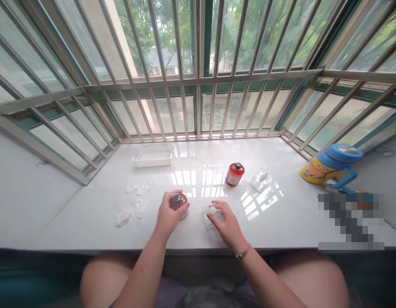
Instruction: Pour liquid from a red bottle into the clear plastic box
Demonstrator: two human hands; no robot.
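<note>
My left hand (167,216) is wrapped round a small red bottle (181,200) with a black cap, at the near middle of the white counter. To its right, my right hand (225,218) curls its thumb and fingers about the top of a clear plastic container (209,220); the fingers partly cover it, so its full shape is hidden. Beyond my right hand stands a second red bottle (235,175), upright, with a black cap and a pale label. A crumpled clear plastic packet (260,180) lies to the right of that bottle.
Crumpled white tissues (132,212) lie on the left of the glossy counter (98,205). A white perforated basket (153,161) sits at the back left. At the far right is a blue and yellow jug (326,167), near a blurred-out patch. Metal window bars (198,111) edge the back.
</note>
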